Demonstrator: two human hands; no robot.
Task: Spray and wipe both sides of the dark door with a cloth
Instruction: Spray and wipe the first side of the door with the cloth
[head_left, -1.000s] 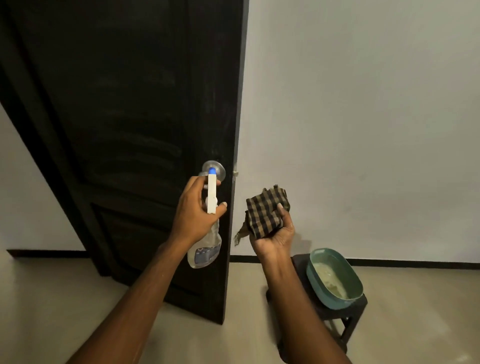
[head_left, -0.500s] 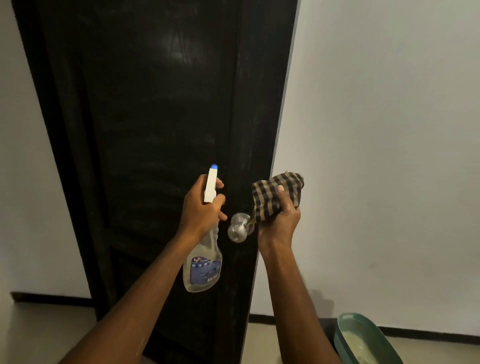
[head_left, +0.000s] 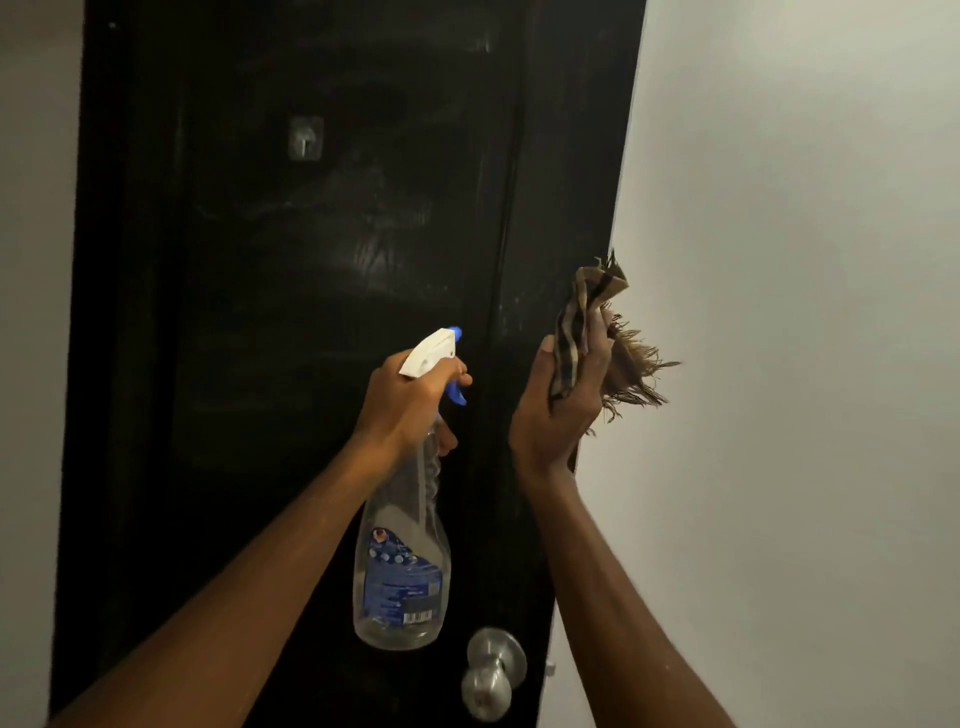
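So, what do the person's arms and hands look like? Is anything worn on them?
The left forearm and the right forearm are bare to the picture's edge; no sleeve shows. The left hand and the right hand wear no gloves, and no watch, bracelet or ring is visible.

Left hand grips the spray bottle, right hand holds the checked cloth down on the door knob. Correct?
Not quite. The head view shows the right hand holding the checked cloth at the edge of the dark door, well above the door knob. The left hand does grip the spray bottle.
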